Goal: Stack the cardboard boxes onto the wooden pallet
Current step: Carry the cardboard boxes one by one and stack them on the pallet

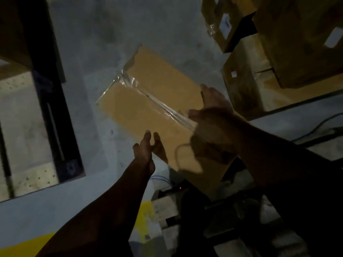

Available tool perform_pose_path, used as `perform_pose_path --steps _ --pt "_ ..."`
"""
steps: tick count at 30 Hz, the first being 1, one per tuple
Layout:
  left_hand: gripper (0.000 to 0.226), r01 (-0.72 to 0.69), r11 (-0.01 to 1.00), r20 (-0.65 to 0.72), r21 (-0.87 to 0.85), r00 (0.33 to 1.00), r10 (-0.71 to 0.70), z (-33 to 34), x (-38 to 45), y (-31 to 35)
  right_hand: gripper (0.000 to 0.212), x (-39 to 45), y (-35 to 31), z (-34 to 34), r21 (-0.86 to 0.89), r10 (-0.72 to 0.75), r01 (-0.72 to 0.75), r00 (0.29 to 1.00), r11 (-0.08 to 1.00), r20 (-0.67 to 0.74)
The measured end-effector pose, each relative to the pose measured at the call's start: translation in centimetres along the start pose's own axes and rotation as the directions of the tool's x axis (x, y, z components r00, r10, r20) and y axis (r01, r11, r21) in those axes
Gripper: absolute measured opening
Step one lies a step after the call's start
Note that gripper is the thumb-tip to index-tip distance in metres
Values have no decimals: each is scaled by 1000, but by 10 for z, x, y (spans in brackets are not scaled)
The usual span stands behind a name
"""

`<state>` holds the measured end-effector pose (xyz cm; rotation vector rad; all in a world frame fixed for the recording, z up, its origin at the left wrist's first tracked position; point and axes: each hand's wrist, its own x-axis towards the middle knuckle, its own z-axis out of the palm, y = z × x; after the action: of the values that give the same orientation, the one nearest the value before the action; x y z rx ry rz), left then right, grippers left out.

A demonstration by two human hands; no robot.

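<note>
- Evidently, the left hand (145,147) lay flat-fingered against the cardboard box (157,101) edge; the right hand (213,108) spread across its far side.
- Recommended: firm opposing pressure, box level.

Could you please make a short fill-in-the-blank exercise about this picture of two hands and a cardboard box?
1. The cardboard box is sealed along its top seam with clear ____.
2. The right hand rests on the box's ____ face.
3. The left hand touches the box with ____ fingers.
4. More boxes are stacked to the ____ of it.

Missing words: tape; top; straight; right
</note>
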<state>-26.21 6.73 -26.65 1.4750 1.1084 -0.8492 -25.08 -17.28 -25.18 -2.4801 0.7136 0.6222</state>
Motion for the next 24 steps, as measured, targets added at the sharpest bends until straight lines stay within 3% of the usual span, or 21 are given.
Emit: perform_pose_path --steps 4,7,10,14,17,20,24 --pt "81 34 992 20 -124 999 -32 13 38 -17 121 53 9 9 -36 -50 53 996 998 77" --pt "112 38 979 51 -201 998 -28 18 60 -26 125 70 19 21 -105 -30 41 994 994 109" --pt "133 49 961 9 -271 999 -48 25 75 -30 118 76 25 26 -67 -26 33 993 997 114" --pt "102 8 933 -116 -360 992 -53 31 77 -28 116 78 24 25 -47 -47 53 992 997 119" --pt "113 -15 934 -101 -358 995 -23 25 78 -17 116 78 15 21 -67 -47 55 992 996 119" --pt "104 -48 959 -77 -279 997 27 12 76 9 116 77 -4 15 -59 -53 58 995 997 86" --pt "96 -182 980 -177 -81 970 165 -26 77 51 111 61 -39 23 2 -36 36 999 999 34"
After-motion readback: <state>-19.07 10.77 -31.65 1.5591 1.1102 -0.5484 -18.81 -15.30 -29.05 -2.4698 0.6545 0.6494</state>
